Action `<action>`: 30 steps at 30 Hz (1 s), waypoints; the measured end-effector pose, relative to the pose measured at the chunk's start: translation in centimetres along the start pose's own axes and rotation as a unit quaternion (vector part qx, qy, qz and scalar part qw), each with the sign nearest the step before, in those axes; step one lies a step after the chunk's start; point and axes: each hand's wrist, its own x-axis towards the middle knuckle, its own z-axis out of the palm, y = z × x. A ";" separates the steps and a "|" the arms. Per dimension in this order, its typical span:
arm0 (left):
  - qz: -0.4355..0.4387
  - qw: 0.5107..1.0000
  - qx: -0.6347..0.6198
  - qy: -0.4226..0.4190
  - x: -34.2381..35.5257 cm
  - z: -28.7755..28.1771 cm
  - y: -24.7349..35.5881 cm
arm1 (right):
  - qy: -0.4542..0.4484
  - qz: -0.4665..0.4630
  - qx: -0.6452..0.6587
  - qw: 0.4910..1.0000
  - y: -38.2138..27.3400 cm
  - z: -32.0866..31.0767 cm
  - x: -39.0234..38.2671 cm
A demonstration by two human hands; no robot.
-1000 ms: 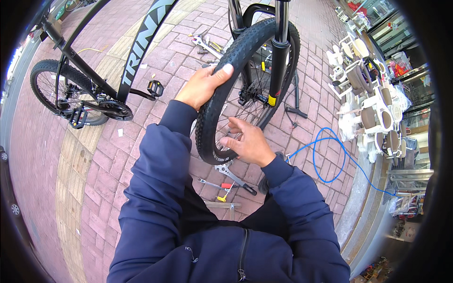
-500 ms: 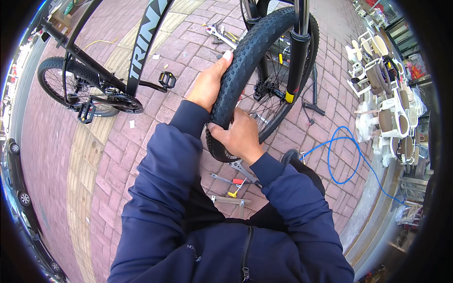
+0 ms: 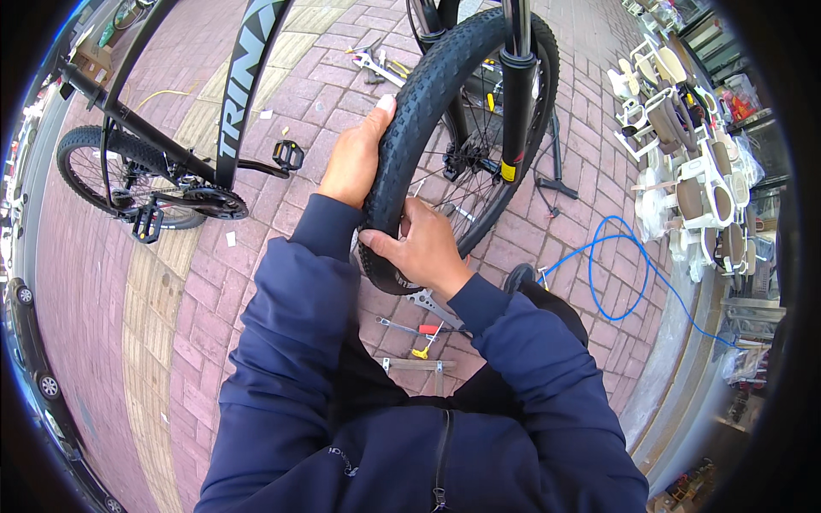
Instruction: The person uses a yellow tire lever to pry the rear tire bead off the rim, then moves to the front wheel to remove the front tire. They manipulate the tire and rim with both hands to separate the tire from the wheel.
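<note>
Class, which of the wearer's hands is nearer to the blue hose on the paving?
Right. The right hand, at the front tyre's lower part, has the blue hose off to its right; the left hand, higher on the tyre's left side, is farther away.

I've got the left hand (image 3: 355,162) braced on the left of the black front tyre (image 3: 428,94), and here's the right hand (image 3: 432,248) gripping its near end, thumb across the tread! Rear wheel (image 3: 137,147) far left, blue hose (image 3: 591,278) looping off right, and near me, a yellow-handled tool (image 3: 421,352) on the paving (image 3: 218,316).
</note>
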 end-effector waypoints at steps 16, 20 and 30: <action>0.231 0.903 0.361 0.006 -2.7 0.1 1.3 | -0.036 0.106 -0.032 0.993 4.3 -2.1 -3.1; 0.249 0.891 0.378 -0.026 -0.5 -2.0 1.7 | -0.111 0.037 -0.078 0.990 3.7 -2.1 -3.4; 0.203 0.883 0.422 -0.034 0.2 -3.2 2.5 | -0.056 0.007 -0.216 0.975 4.5 -9.5 -1.6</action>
